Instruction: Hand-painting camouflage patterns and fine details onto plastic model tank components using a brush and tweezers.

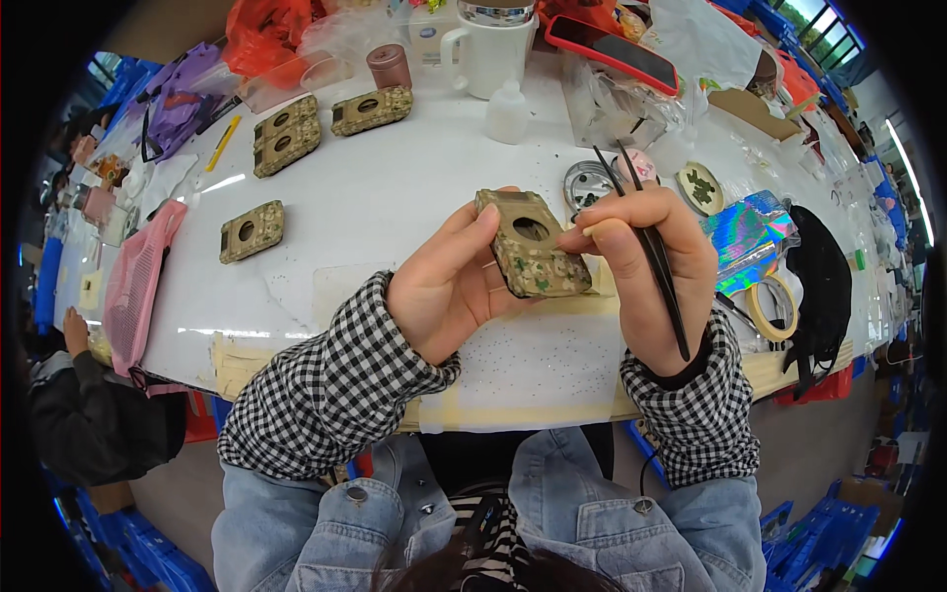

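Left hand (449, 286) lifts camouflage-pattern plate with round hole (530, 246) above white bench (395, 187), fingers closed round its left edge. Right hand (646, 266) pinches black tweezers (651, 247), fingers tight on them, fingertip touching plate's right edge. Four like plates lie on bench: one (252, 232) far left, three (321, 123) further back. White mug (488, 49) beyond.

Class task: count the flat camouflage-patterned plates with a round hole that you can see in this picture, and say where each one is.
5. One is held in the left hand: the held plate. One lies alone at table left. Two overlap further back. One lies beside them. More may hide under clutter.
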